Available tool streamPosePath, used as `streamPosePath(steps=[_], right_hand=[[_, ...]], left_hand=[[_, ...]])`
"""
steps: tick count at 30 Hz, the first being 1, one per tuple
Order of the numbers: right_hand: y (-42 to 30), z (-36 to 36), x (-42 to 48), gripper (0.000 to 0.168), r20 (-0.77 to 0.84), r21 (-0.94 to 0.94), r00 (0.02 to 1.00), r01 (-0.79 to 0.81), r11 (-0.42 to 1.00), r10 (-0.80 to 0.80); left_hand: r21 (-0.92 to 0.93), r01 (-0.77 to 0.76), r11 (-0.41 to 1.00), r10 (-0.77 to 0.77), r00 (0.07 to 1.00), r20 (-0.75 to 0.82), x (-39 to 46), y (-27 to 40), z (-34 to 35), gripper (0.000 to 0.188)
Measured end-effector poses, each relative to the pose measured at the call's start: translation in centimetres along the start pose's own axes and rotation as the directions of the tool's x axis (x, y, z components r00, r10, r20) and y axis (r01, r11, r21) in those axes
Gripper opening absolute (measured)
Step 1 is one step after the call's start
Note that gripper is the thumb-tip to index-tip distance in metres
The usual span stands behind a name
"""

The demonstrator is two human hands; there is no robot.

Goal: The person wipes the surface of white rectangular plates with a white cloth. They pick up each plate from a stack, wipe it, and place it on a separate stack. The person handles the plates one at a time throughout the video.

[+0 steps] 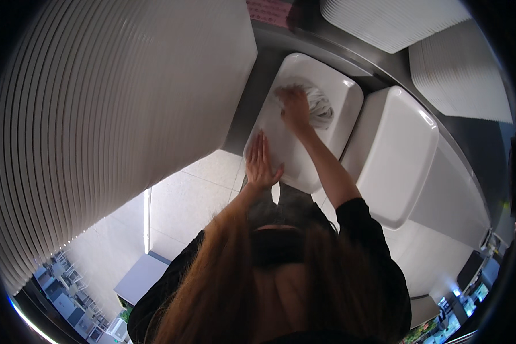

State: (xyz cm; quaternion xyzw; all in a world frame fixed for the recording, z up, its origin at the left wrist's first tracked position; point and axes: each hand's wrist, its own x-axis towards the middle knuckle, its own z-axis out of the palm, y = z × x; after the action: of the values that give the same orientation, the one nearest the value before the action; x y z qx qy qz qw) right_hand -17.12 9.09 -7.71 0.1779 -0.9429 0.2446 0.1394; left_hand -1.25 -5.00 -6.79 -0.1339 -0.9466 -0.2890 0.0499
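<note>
Before me lies a white rectangular tray (292, 148) with raised rounded edges. My right hand (294, 107) is on a bunched white cloth (320, 107) in the upper part of the tray. Motion blurs this hand, and its fingertips are hard to make out. Some of the cloth is hidden beneath it. My left hand (260, 161) rests flat on the tray's near left part, thumb apart from the fingers, holding nothing.
A tall stack of white trays (155, 86) rises at the left. Another white tray (400, 159) lies on top of a pile at the right. More tray stacks (395, 21) stand at the upper right. A pink paper (270, 12) with writing lies at the top.
</note>
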Motion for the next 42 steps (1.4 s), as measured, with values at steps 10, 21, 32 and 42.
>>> streamPosePath(steps=[10, 21, 32, 42], right_hand=[[-8.9, -4.8, -14.2, 0.021, 0.264, 0.312, 0.96, 0.002, 0.95, -0.088], [3.9, -2.8, -5.9, 0.027, -0.313, -0.451, 0.78, -0.624, 0.638, 0.541], [3.9, -4.8, -7.6, 0.022, -0.203, -0.635, 0.828, -0.517, 0.574, 0.522], [-10.0, -7.2, -20.6, 0.021, 0.073, -0.432, 0.833, -0.47, 0.77, 0.549]], left_hand=[[-0.307, 0.124, 0.944, -0.214, 0.937, -0.278, -0.7, -3.4, -0.8, 0.026], [-0.165, 0.338, 0.927, -0.375, 0.856, -0.356, -0.1, -2.9, 0.1, 0.043], [0.181, 0.419, 0.89, -0.386, 0.902, -0.191, -0.5, -4.8, -0.6, 0.041], [0.303, 0.394, 0.868, -0.438, 0.894, 0.093, 2.0, -3.4, -4.3, 0.045]])
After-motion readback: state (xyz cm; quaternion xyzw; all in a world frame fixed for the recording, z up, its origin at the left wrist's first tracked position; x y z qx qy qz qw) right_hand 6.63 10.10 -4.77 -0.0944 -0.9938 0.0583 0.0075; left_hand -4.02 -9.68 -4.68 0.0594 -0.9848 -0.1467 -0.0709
